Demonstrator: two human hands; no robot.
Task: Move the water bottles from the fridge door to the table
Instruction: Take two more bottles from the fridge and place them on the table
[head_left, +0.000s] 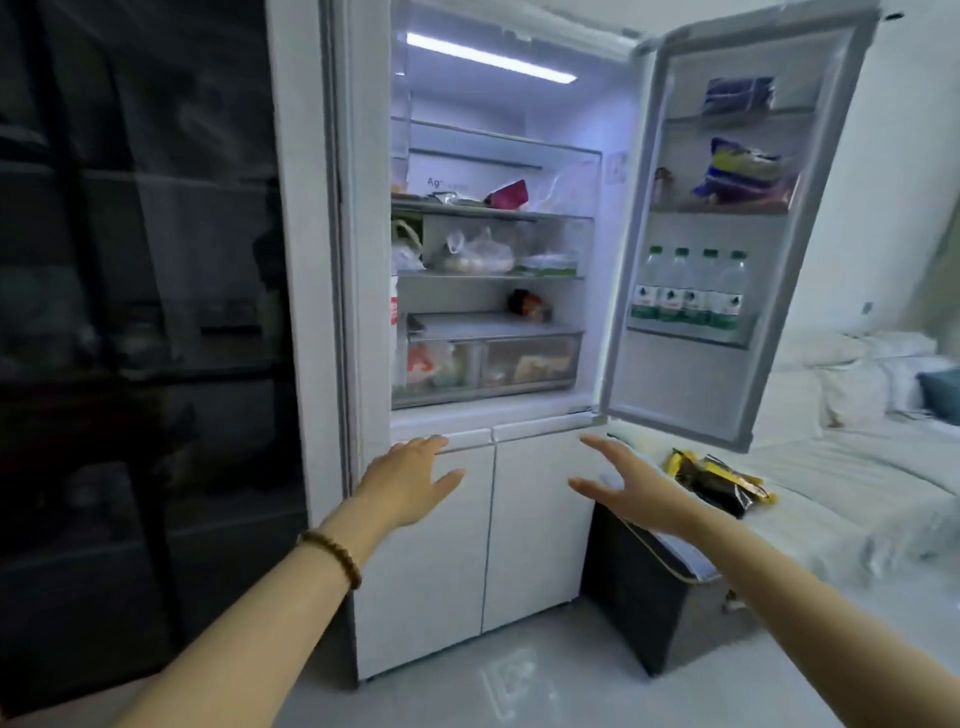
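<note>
- Step in hand: the reach. Left hand and right hand are both empty, fingers spread wide, low before the fridge.
- Fridge door stands open. Four water bottles stand upright, side by side, in its lowest door shelf.
- Next: raise a hand rightward to a bottle.
- Upper door shelves hold packets, apparently snacks.
- No table in view.
</note>
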